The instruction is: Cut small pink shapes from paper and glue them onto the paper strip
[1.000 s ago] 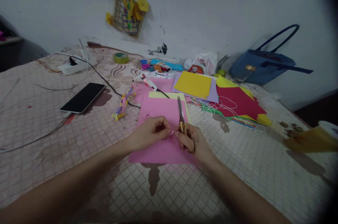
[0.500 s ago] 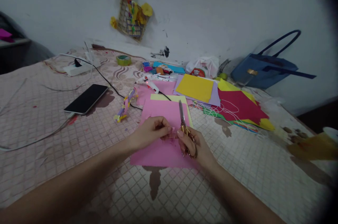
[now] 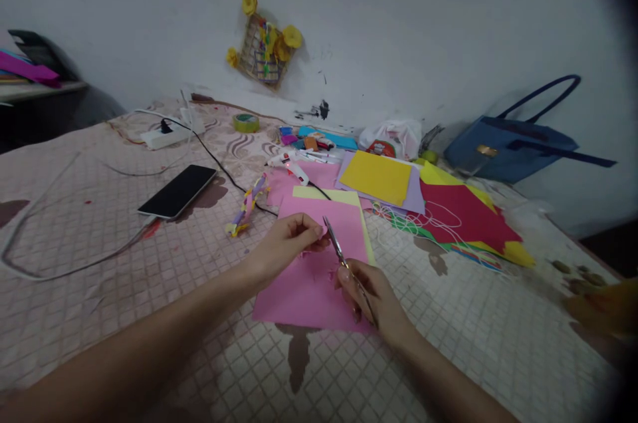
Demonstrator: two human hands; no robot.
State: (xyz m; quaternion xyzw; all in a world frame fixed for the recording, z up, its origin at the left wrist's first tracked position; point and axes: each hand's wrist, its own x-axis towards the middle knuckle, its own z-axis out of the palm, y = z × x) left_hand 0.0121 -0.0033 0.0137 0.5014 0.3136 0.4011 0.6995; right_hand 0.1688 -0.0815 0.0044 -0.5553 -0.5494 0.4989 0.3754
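Note:
My right hand (image 3: pixel 366 293) is closed round the handles of a pair of scissors (image 3: pixel 335 242), its blades pointing up and leftward. The blade tips are close to the fingertips of my left hand (image 3: pixel 294 237), which pinches a small pink paper piece (image 3: pixel 323 231); most of it is hidden by the fingers. Beneath both hands lies a pink paper sheet (image 3: pixel 299 300), with a pale yellow sheet (image 3: pixel 323 193) showing behind its far edge. Small pink scraps appear on the sheet by the right fingers. Left of the paper lies a purple, yellow and pink twisted paper strip (image 3: pixel 246 207).
A glue gun (image 3: pixel 296 172) with a lit red light lies beyond the sheet. A phone (image 3: pixel 178 191) on a cable and a power strip (image 3: pixel 164 137) are at left. Coloured papers (image 3: pixel 379 177), tangled white string (image 3: pixel 423 217) and a blue handbag (image 3: pixel 508 147) are at right.
The scissors have tilted leftward, bringing their tips near my left fingers. My right hand has shifted slightly down and away from the left. The whole view has shifted a little.

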